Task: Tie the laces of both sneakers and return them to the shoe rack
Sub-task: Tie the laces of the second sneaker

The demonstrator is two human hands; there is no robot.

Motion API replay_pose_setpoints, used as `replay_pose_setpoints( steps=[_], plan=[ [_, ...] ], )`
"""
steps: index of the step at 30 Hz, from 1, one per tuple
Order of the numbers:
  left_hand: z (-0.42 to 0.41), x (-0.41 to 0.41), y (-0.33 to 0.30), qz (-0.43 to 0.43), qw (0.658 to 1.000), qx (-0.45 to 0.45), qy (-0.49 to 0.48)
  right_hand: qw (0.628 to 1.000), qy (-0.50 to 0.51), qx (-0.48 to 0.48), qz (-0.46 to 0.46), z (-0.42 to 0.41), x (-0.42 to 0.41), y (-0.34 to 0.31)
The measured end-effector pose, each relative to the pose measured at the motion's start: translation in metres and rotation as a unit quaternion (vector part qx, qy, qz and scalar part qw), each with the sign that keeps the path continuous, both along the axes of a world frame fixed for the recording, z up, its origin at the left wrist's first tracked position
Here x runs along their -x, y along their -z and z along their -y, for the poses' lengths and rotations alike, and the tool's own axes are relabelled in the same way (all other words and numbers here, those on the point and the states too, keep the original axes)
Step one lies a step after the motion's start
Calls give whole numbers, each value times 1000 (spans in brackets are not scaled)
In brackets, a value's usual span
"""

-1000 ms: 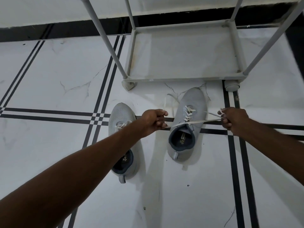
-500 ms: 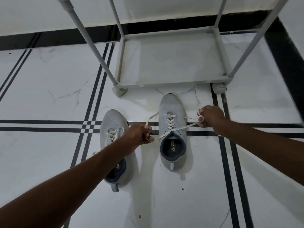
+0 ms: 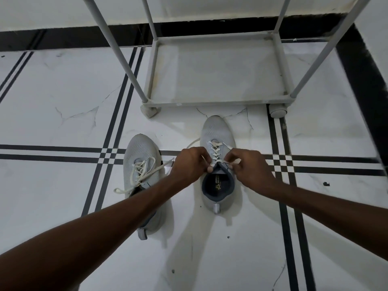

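Both hands at frame centre, over the tongue of the right sneaker [image 3: 218,164]. Left hand [image 3: 190,164] pinched narrow on one lace end; right hand [image 3: 249,166] pinched narrow on the other, a short tip showing past the fingers [image 3: 230,160]. Laces [image 3: 216,151] crossed up the shoe, no bow visible yet

Left sneaker [image 3: 142,162] at centre left, partly under the left forearm; loose laces [image 3: 140,175] trailing off its side onto the floor [image 3: 63,101]. Cannot tell whether knotted

Likely faults:
- Slack lost if either pinch eases: first cross loosens, knot sits high and sloppy
- Uneven pull: one end too short for a loop
- Shoe light and unweighted on smooth tile: liable to slide or tip under a sideways tug
- Trailing lace of the left shoe: liable to snag under the forearm or drag on lifting

Floor: glossy white marble-look tile, black double stripes crossing, hairline veins, a few dark specks. Slippery by appearance

Rack [image 3: 218,99] at upper centre, just beyond the toes; bottom shelf bare, grey poles rising out of frame. Black skirting and pale wall behind
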State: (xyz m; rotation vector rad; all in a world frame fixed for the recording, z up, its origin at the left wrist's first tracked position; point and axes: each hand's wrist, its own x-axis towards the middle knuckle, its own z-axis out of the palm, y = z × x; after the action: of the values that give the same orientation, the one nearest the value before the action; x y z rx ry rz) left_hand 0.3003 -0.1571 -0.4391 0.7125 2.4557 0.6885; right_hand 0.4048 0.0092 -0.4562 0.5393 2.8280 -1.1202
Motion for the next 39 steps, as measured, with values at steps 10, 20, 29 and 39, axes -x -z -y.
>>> replay_pose_setpoints(
  steps=[10, 20, 29, 39],
  plan=[
    [-3, 12, 7, 20, 999, -30, 13, 1000, -26, 5, -12, -7, 3, -2],
    [1, 11, 9, 67, 997, -11, 46, 987, -149, -35, 39, -25, 32, -16],
    [1, 24, 5, 46, 992, 26, 110, 967, -222, -127, -8, -22, 21, 2],
    [15, 21, 9, 7, 981, 73, 180, 979, -188, -79, 31, -31, 18, 4]
  ],
)
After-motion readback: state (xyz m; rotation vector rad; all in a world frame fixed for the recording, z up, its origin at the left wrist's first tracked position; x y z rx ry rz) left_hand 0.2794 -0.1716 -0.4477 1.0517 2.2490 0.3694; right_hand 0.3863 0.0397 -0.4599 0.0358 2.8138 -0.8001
